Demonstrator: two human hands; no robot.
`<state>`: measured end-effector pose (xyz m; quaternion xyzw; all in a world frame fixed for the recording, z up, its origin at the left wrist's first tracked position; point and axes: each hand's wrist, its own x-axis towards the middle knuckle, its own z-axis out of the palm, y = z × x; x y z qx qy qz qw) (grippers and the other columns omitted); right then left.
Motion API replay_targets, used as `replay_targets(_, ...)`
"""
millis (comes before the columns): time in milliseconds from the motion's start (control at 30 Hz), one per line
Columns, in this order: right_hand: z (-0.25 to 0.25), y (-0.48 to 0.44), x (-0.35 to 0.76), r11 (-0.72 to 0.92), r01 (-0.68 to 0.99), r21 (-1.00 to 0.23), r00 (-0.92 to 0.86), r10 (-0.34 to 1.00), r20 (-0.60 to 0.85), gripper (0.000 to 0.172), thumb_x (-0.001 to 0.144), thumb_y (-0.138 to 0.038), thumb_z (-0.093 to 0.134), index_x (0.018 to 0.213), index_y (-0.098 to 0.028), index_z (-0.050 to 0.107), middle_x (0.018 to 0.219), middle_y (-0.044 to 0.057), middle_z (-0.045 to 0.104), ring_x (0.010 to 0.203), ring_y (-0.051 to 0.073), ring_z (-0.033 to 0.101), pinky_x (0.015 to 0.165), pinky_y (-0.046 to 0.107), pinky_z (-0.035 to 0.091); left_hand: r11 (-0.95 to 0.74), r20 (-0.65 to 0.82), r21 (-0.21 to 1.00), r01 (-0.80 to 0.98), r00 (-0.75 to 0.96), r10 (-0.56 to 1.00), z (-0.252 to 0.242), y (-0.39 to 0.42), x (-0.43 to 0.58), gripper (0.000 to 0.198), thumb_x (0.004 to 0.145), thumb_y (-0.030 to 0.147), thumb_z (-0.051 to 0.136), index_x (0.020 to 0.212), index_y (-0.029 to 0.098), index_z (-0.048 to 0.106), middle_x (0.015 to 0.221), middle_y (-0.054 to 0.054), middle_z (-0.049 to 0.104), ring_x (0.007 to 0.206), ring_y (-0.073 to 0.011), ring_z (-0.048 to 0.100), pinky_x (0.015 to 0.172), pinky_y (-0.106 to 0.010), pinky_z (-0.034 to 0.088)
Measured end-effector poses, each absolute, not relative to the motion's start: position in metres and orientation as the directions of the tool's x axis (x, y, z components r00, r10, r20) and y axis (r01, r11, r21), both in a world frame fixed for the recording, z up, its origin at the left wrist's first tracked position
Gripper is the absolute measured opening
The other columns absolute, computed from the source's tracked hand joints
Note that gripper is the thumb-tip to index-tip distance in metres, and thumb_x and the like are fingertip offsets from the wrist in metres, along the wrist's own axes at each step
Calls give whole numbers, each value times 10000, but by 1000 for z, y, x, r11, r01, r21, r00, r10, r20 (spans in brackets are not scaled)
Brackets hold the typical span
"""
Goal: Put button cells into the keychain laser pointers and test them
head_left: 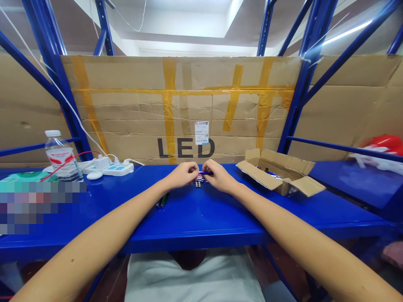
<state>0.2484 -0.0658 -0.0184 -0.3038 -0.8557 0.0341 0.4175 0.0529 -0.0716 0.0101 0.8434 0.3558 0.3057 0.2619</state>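
At the middle of the table, my left hand (185,174) and my right hand (218,175) come close together, fingers pinched. A small shiny purple tube (207,173) shows between them, its end in my right fingertips. What my left fingertips pinch is too small to make out. Just below the fingers lies a cluster of small silver round pieces (198,184), resembling button cells. More shiny purple and pinkish pieces lie by the fingers, partly hidden. Beside my left forearm rest slim dark green tubes (163,200), partly covered by the arm.
An open cardboard box (286,165) with shiny items inside stands at right on the blue table (201,226). At left are a water bottle (64,161), a white power strip (118,168) with cables and a round white object (94,175). Taped cardboard (132,121) walls the back.
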Motion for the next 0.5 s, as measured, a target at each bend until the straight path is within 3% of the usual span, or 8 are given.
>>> replay_targets(233,-16,-68,249,843,451,-291,-461,500,734,68,852,-131,530,813,-187,521,806,27,538,755,167,505,697,297,390,-629,384,693,353,559,735,6,-66,51,102,848,271,514,824,174,533,585,41,554,505,-111,527,491,-224,408)
replay_targets(400,-15,-70,248,837,487,-249,-517,506,690,183,953,-186,444,808,-180,557,765,34,538,729,165,508,695,303,397,-640,380,665,384,564,733,7,-67,52,96,842,271,525,838,175,537,581,36,560,506,-119,526,482,-228,404)
replay_targets(500,-16,-72,247,814,529,-240,-514,532,673,163,952,-184,439,834,-180,550,805,44,546,761,172,518,715,308,405,-641,376,656,398,564,735,7,-69,53,85,845,253,511,828,173,535,580,36,563,499,-115,526,483,-226,400)
